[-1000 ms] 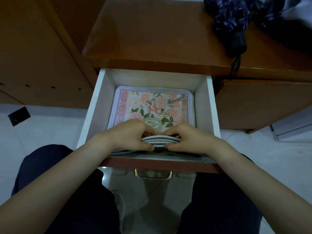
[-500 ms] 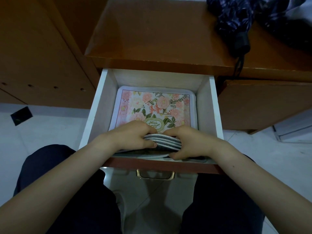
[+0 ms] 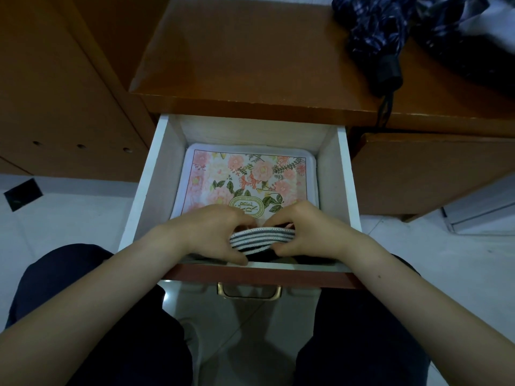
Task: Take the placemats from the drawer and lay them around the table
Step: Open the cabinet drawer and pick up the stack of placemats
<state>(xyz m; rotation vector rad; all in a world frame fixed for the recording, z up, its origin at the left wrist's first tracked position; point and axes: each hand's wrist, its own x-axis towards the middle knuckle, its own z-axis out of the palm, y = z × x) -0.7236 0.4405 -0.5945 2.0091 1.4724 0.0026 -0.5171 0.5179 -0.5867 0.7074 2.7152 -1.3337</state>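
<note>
I sit before the open drawer (image 3: 145,190), and both my hands are inside it at the near end. My left hand (image 3: 211,232) and my right hand (image 3: 309,232) are grasping the mats (image 3: 262,237) from the two sides: the fingers of each hand curl over the top of the stack and the thumbs come under it. The mats are a small stack with grey and white striped edges, and they lie between my hands, just behind the front wall of the drawer. The long axis of the stack runs from left to right, from one hand to the other, so both hands are equally near. The stack bows upward in the middle, so I judge it is soft and will sag if I hold it only at one end. Under it something dark lies on the drawer floor; it may be more mats, but the shadow is too deep to tell. Behind my hands a flowered tray (image 3: 250,176) fills the rest of the drawer. The next move, I think, is straight up and toward me, over the front wall. The counter (image 3: 250,51) above carries an umbrella (image 3: 376,37) at the right.
</note>
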